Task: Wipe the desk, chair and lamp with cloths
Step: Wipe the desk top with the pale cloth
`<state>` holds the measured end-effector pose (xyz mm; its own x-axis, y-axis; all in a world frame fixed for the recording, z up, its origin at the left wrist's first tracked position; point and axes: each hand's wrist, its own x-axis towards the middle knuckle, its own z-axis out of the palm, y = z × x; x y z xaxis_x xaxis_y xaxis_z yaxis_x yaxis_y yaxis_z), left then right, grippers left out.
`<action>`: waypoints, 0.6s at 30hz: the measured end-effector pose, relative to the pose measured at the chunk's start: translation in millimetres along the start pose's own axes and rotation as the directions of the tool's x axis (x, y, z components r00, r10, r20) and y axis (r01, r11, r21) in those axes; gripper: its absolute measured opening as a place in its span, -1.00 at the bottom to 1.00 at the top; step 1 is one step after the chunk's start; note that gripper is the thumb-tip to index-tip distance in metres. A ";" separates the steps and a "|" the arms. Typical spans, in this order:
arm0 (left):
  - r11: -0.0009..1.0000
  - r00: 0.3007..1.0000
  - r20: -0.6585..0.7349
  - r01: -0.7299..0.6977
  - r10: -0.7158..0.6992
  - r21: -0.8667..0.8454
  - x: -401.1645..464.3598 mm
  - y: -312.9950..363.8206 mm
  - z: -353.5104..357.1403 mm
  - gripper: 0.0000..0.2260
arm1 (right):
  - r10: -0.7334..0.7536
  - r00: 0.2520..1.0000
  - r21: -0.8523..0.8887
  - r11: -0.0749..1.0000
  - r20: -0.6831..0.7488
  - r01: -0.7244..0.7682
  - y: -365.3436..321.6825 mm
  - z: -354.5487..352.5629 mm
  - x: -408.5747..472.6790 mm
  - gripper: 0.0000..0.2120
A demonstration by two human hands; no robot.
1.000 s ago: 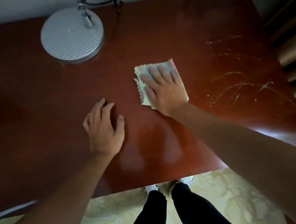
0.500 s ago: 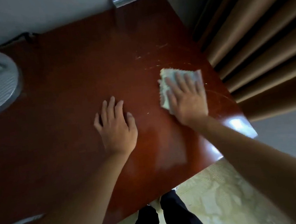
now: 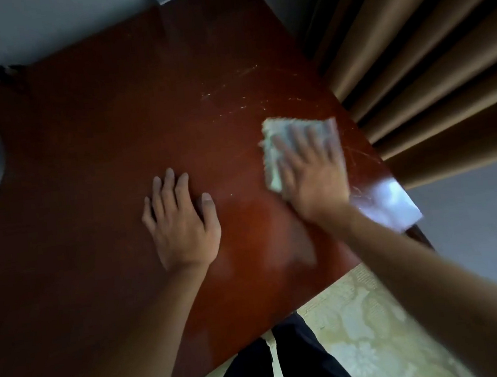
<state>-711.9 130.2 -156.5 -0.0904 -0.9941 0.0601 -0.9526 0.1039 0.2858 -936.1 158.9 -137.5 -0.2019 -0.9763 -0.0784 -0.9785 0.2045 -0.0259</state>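
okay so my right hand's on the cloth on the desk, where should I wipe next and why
Probably slide the cloth away from you, toward the far edge. Pale streaks show on the desk just beyond it, and your right hand already presses it flat.

home room | wooden desk (image 3: 113, 135) | curtain (image 3: 429, 55) | patterned carpet (image 3: 366, 329)

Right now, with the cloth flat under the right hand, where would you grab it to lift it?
Probably the far-left corner of the cloth, pinched from above on the left. The cloth lies flat on the desk, and the right hand covers most of it, leaving the scalloped left edge exposed.
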 end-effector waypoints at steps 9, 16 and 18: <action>1.000 1.000 -0.004 -0.014 0.014 -0.012 -2.5 1.5 -1.3 -0.53 | -0.238 0.969 0.157 0.961 0.058 0.227 -104.6 15.4 -100.8 -0.50; 1.000 1.000 0.005 -0.021 0.021 0.017 -2.7 1.2 -0.9 -0.51 | 0.188 0.982 0.055 0.981 -0.011 -0.187 22.3 -3.3 21.4 -0.51; 0.999 1.000 0.009 -0.022 0.021 0.024 -2.1 0.4 -0.4 -0.50 | 0.282 0.959 0.089 0.956 -0.036 -0.278 12.0 -2.9 19.7 -0.50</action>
<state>-711.9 132.3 -156.2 -0.1134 -0.9919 0.0574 -0.9573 0.1245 0.2609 -951.8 142.0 -136.5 -0.4714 -0.8807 -0.0466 -0.8760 0.4737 -0.0914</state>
